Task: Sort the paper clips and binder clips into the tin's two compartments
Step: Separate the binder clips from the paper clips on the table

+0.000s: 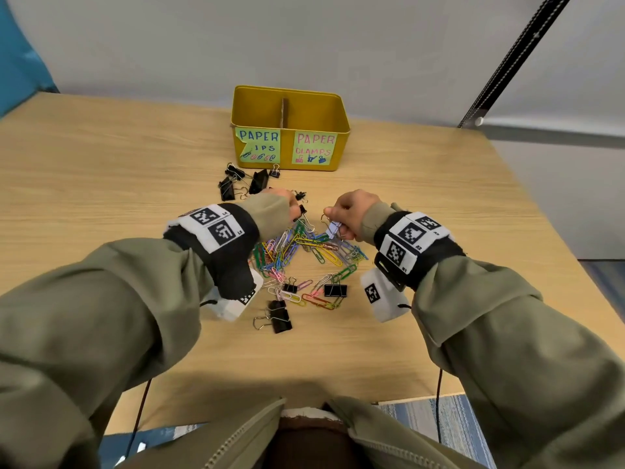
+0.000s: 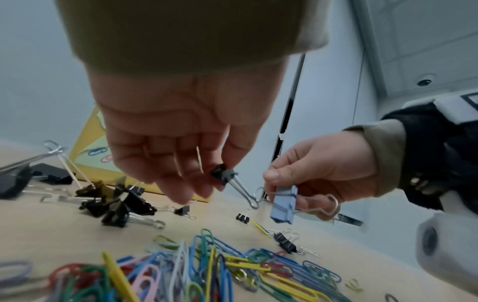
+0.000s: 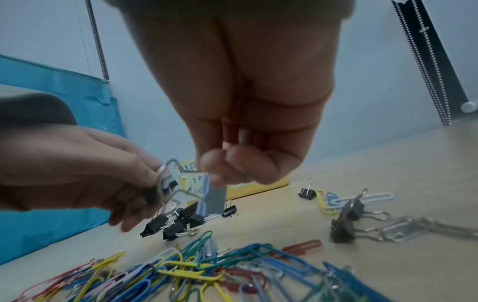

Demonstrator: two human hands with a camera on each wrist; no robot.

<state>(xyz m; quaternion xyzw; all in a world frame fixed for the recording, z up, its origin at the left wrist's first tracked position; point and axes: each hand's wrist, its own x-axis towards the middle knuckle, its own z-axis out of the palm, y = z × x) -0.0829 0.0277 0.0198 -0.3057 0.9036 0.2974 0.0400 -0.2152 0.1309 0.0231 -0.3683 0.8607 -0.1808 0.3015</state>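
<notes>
The yellow tin (image 1: 340,143) stands at the table's far side, a divider splitting it in two; its labels read PAPER CLIPS on the left and PAPER CLAMPS on the right. A heap of coloured paper clips (image 1: 297,247) lies between my hands. My left hand (image 1: 293,207) pinches a small black binder clip (image 2: 223,174) above the heap. Close to its right, my right hand (image 1: 333,220) pinches a light blue binder clip (image 3: 212,199) by its upper edge, and the clip's wire handles stick out sideways. Neither hand is over the tin.
Several black binder clips (image 1: 241,184) lie left of the tin's front. More black binder clips (image 1: 334,290) sit at the heap's near edge, one (image 1: 280,316) nearest me. The table edge runs close on the right. A blue panel (image 3: 64,92) stands to the left.
</notes>
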